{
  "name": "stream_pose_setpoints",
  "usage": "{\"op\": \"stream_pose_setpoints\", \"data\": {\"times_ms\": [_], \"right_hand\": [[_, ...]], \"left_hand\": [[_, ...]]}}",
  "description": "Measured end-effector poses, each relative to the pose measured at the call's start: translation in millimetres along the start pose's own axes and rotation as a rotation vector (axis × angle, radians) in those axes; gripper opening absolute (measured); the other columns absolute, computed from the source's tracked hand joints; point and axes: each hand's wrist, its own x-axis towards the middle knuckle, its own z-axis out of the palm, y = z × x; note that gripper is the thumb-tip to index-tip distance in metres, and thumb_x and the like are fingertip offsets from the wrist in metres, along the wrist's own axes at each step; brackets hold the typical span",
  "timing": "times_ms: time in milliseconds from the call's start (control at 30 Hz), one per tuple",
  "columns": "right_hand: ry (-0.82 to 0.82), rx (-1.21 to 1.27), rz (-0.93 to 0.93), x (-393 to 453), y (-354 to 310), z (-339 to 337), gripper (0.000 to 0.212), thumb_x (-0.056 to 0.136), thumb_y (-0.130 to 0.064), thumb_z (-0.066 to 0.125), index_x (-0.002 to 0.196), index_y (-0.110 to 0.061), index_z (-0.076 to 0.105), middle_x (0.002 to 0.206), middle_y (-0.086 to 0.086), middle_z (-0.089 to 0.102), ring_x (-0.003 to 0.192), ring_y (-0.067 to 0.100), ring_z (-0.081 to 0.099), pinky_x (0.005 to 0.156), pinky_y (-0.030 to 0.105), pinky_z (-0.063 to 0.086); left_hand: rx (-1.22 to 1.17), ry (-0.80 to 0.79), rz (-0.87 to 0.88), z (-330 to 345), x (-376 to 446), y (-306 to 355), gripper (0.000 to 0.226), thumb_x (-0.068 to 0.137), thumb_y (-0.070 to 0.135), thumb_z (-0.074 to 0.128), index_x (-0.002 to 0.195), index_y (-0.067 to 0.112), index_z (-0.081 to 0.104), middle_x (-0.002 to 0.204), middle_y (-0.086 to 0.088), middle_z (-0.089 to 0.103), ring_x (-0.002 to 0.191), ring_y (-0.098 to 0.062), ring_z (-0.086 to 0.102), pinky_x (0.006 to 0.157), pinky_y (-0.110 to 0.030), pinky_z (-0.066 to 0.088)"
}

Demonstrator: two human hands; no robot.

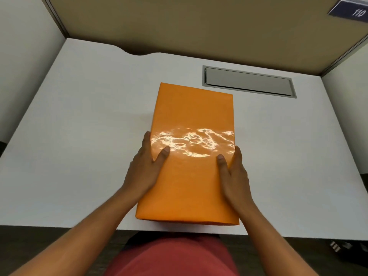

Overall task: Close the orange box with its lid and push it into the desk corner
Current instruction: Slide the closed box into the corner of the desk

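One head-worn wide-angle camera looks forward and steeply down from close above the desk (79, 116), taking in its near edge and the back partition (199, 26).

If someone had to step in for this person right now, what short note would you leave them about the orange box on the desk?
Left hand: flat against the left side of the glossy orange rectangular box, thumb on top.
Right hand: pressed against the right side, thumb on top.
Box: lid on and looking closed, lying near the front edge of the white desk, in front of the grey cable hatch.
Done: closing, apparently.
Left: push the box into a back corner of the desk; both are far off.
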Motion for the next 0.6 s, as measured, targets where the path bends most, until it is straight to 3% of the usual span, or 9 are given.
{"op": "stream_pose_setpoints", "data": {"times_ms": [267,300,333,467,533,600], "right_hand": [[0.026,0.086,0.034,-0.5,-3.1,7.2,0.078,0.097,-0.071,0.04,0.161,-0.038,0.011,0.16,-0.001,0.045,0.137,0.033,0.055,0.11,0.061,0.046],[-0.06,0.157,0.008,8.0,0.6,-2.4,0.08,0.094,-0.072,0.044,0.161,-0.04,0.011,0.16,-0.003,0.044,0.137,0.032,0.055,0.11,0.061,0.046],[-0.154,0.199,-0.015,15.2,2.5,-11.2,0.084,0.091,-0.074,0.047,0.16,-0.043,0.012,0.16,-0.004,0.044,0.137,0.032,0.055,0.109,0.06,0.047],[-0.17,0.25,0.039,3.4,3.7,-6.6,0.099,0.076,-0.08,0.058,0.158,-0.052,0.008,0.158,-0.01,0.044,0.132,0.027,0.057,0.1,0.05,0.054],[-0.142,0.264,0.029,4.8,9.2,-8.5,0.106,0.071,-0.081,0.063,0.157,-0.053,0.008,0.149,-0.014,0.048,0.122,0.022,0.06,0.085,0.036,0.054],[-0.136,0.26,0.029,5.8,6.3,-11.0,0.109,0.068,-0.081,0.067,0.156,-0.053,0.009,0.148,-0.012,0.05,0.119,0.022,0.061,0.087,0.039,0.054]], "left_hand": [[0.003,0.013,0.038,-5.2,1.8,-7.1,0.091,0.085,0.086,0.039,0.162,0.043,0.017,0.157,0.005,0.054,0.127,-0.03,0.066,0.103,-0.057,0.056],[-0.008,0.094,-0.002,0.4,-3.4,-2.0,0.091,0.084,0.086,0.041,0.162,0.044,0.017,0.157,0.005,0.054,0.127,-0.03,0.066,0.102,-0.056,0.056],[-0.036,0.161,-0.067,4.3,-8.7,1.9,0.093,0.082,0.087,0.043,0.161,0.046,0.018,0.156,0.006,0.054,0.126,-0.03,0.066,0.1,-0.052,0.057],[-0.133,0.073,-0.122,-5.9,-7.4,-3.2,0.102,0.069,0.093,0.055,0.157,0.055,0.021,0.151,0.009,0.056,0.109,-0.02,0.066,0.083,-0.036,0.056],[-0.127,0.035,-0.104,-3.5,-3.8,3.3,0.108,0.064,0.093,0.062,0.157,0.056,0.022,0.151,0.011,0.057,0.109,-0.018,0.064,0.086,-0.038,0.057],[-0.113,0.04,-0.094,-2.9,-1.1,2.2,0.113,0.062,0.09,0.067,0.159,0.054,0.021,0.152,0.01,0.056,0.116,-0.021,0.065,0.092,-0.043,0.058]]}}
